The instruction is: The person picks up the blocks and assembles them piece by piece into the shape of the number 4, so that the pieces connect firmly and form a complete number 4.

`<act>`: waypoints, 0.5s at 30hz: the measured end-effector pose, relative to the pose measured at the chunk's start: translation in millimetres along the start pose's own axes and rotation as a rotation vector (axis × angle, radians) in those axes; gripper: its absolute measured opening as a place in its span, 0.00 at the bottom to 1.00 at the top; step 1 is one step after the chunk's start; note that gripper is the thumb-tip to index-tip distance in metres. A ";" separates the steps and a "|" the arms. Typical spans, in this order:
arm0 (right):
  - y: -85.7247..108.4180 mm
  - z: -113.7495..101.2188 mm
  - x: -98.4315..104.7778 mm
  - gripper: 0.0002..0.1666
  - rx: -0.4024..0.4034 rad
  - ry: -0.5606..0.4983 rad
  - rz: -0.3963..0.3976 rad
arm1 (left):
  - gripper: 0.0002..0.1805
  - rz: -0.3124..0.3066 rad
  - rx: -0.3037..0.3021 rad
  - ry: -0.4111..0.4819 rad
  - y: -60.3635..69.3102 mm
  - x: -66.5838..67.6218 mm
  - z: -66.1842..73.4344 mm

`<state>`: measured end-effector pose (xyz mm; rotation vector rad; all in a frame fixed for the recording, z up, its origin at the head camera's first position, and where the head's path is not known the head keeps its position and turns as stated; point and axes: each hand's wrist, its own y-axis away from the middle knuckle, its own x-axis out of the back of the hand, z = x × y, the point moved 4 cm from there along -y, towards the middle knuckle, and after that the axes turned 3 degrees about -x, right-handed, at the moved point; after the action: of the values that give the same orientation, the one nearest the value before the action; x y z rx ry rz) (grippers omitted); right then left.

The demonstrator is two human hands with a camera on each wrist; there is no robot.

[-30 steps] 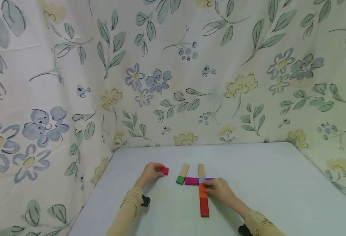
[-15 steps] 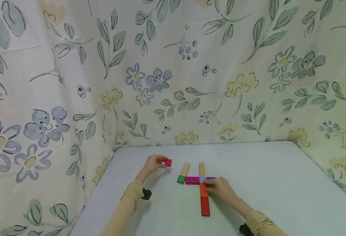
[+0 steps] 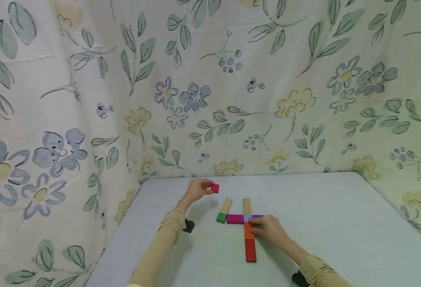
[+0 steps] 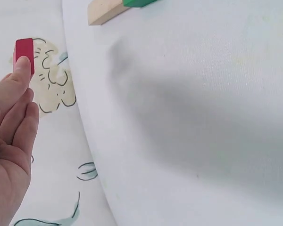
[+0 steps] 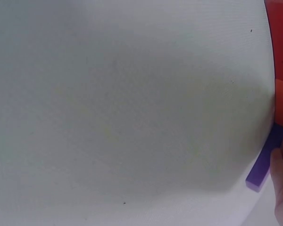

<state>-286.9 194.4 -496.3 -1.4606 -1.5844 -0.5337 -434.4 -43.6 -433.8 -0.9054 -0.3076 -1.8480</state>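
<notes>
Between thumb and fingers my left hand pinches a small crimson block; the left wrist view shows this crimson block lifted above the table. My right hand rests its fingertips at the middle of a cross of wooden blocks, touching around the orange block and light blue block. A magenta block forms the left arm, a purple block the right. Above stands a plain wooden block; below lies a red block. The right fingers partly hide the centre.
Left of the cross, a green block meets a slanted plain wooden block end to end. All lie on a white table, whose far edge meets a floral cloth. Dark wrist cameras sit under both sleeves.
My left hand has carried the crimson block away from me and to the right, past the far end of the slanted wooden block. The right hand stays at the cross.
</notes>
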 end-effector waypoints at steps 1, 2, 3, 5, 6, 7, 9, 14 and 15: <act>-0.4 0.3 0.4 0.21 -0.002 -0.002 0.000 | 0.17 0.007 -0.003 0.004 -1.9 -2.4 1.2; -0.6 0.5 0.8 0.21 -0.006 -0.006 0.002 | 0.17 0.014 -0.004 0.005 -3.7 -5.1 1.9; -1.0 0.8 1.0 0.21 -0.008 -0.008 0.004 | 0.17 0.022 -0.007 0.009 -5.3 -7.8 2.5; -1.4 1.4 1.0 0.21 -0.002 0.005 0.013 | 0.17 0.032 -0.011 0.009 -7.8 -13.6 3.2; -1.6 1.4 0.9 0.21 0.001 0.009 0.014 | 0.17 0.035 -0.011 0.008 -8.8 -16.4 3.5; -1.6 1.2 0.8 0.20 0.004 0.007 0.015 | 0.17 0.036 -0.013 0.003 -9.7 -19.0 4.1; -1.9 1.1 0.3 0.20 0.012 0.010 0.022 | 0.16 0.035 -0.016 -0.002 -11.1 -24.0 5.9; -2.7 0.6 -1.3 0.20 -0.005 -0.013 0.010 | 0.17 0.021 0.007 0.000 -13.8 -34.0 10.4; -2.8 0.4 -1.5 0.20 -0.009 -0.015 0.006 | 0.17 0.019 0.012 0.001 -14.4 -35.4 11.2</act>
<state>-289.8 193.3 -497.0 -1.4786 -1.5904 -0.5285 -434.6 -6.5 -448.4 -0.8962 -0.3082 -1.8270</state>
